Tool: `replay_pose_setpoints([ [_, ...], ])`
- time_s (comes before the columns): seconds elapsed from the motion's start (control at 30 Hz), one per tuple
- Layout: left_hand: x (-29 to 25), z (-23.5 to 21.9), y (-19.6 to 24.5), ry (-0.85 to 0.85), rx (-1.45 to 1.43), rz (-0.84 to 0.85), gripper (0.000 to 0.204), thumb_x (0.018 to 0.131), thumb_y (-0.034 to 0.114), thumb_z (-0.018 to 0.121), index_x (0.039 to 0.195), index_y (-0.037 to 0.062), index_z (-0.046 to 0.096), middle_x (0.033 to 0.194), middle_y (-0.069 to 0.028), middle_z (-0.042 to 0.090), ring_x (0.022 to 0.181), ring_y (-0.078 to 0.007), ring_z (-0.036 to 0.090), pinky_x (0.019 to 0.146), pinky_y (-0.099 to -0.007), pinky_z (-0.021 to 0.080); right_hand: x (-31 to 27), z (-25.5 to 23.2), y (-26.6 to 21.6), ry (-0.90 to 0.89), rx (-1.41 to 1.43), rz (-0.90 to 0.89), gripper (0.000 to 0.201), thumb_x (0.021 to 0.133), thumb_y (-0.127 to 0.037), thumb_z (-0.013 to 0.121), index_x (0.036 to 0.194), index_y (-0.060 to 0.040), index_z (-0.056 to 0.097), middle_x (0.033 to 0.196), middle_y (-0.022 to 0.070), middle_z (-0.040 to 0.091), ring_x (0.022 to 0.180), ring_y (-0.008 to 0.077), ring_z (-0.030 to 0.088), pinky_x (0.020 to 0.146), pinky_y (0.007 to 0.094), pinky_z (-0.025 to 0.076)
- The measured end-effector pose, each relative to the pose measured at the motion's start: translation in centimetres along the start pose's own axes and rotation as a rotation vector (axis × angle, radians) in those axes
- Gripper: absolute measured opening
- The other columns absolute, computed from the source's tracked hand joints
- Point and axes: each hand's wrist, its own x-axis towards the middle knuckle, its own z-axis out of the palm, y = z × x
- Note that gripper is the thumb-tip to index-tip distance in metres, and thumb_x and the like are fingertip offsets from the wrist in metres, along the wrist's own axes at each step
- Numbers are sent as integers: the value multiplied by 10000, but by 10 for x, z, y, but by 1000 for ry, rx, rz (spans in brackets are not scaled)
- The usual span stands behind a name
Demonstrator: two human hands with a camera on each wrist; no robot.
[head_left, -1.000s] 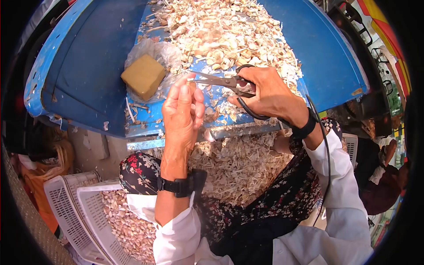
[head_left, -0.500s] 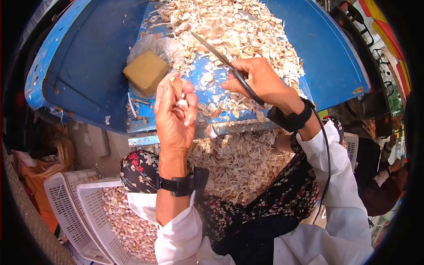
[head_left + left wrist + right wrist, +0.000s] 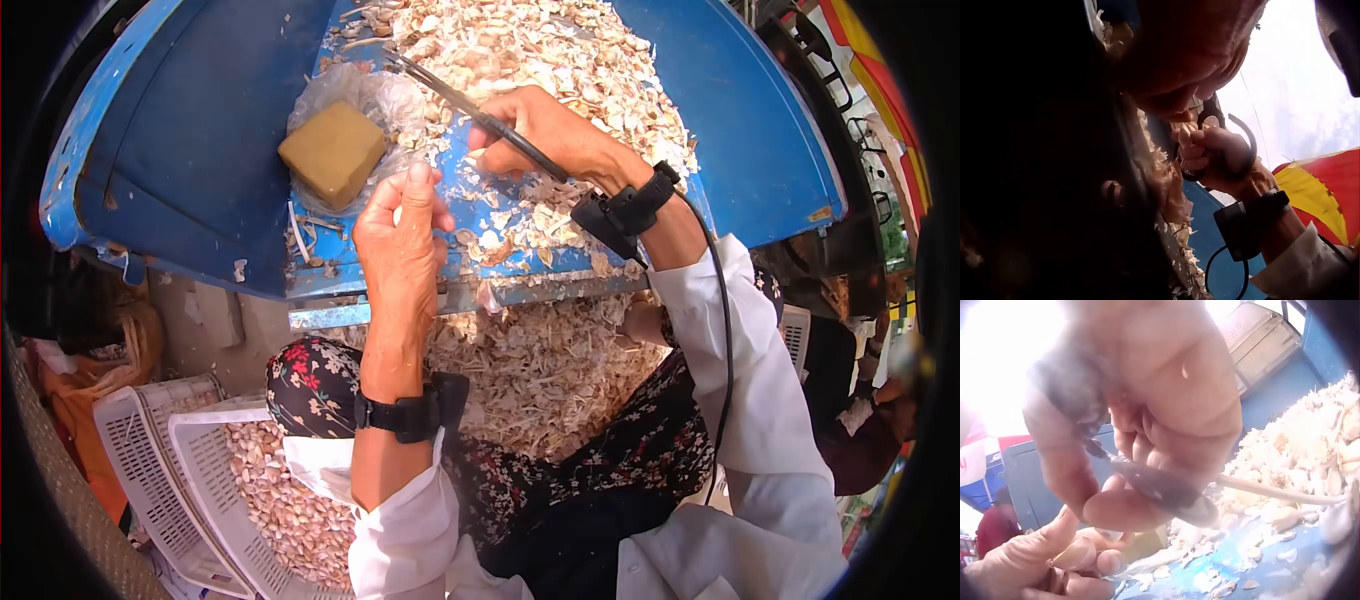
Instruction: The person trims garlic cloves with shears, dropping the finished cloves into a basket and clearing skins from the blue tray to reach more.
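Observation:
My left hand [image 3: 402, 240] is raised above the near edge of the blue surface, fingers curled over garlic cloves that the head view mostly hides. One papery clove [image 3: 1077, 553] shows between thumb and fingers in the right wrist view. Up and to the right, my right hand [image 3: 550, 130] grips dark metal scissors [image 3: 440, 88], blades pointing away to the far left. Its fingertips also pinch a small pale clove [image 3: 1185, 135]. Garlic skins and trimmings [image 3: 530, 50] lie heaped beyond the hands.
A tan block [image 3: 333, 153] sits on a clear plastic bag [image 3: 375, 88] left of the hands. Raised blue side panels [image 3: 190, 130] flank the surface. White crates [image 3: 205, 455] stand at lower left, one full of cloves [image 3: 285, 500]. More skins [image 3: 545, 385] are piled below the edge.
The scissors have left the left fingertips; my right hand has moved away and leftward, turning the blades up. My left hand, palm up with cloves showing half a second ago, has curled over them.

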Motion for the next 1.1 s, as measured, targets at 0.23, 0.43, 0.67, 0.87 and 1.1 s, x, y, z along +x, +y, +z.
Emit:
replay_pose_setpoints([
  [0.23, -1, 17, -8, -59, 42, -3, 347, 941, 242, 552, 1180, -10, 547, 873, -61, 635, 625, -48, 540, 388, -141, 294, -1, -1, -45, -120, -344, -276, 182, 597, -136, 703, 678, 0, 614, 550, 48, 571, 522, 88, 518, 478, 258, 390],
  [0.43, -2, 14, -5, -96, -91, -37, 323, 912, 250, 594, 1145, 27, 573, 831, -45, 653, 544, -25, 473, 411, -146, 303, -8, 12, -36, 151, -154, -232, 235, 701, -156, 707, 848, 15, 639, 710, 55, 625, 650, 103, 578, 579, 245, 467],
  [0.67, -9, 17, -3, -262, 30, -16, 336, 885, 248, 639, 1143, 46, 564, 912, -54, 667, 564, -20, 455, 438, -132, 302, -31, 12, -32, 161, 119, -210, 162, 771, -105, 689, 816, 29, 610, 674, 66, 629, 564, 88, 604, 531, 212, 482],
  [0.87, -13, 19, -1, -137, -140, 5, 378, 883, 198, 645, 1204, 28, 540, 1000, -81, 659, 576, -21, 430, 437, -140, 288, -77, -4, -39, 298, -366, -25, 292, 771, -280, 730, 781, -20, 596, 618, 14, 544, 557, 74, 491, 510, 244, 392],
  [1.1, -16, 21, -5, -24, -86, 156, 369, 875, 171, 658, 1195, 3, 579, 762, 23, 575, 556, -21, 424, 436, -163, 277, -94, 8, -19, 243, -851, -57, 502, 726, -484, 694, 649, -34, 485, 623, 159, 554, 592, 347, 550, 528, 418, 413],
])
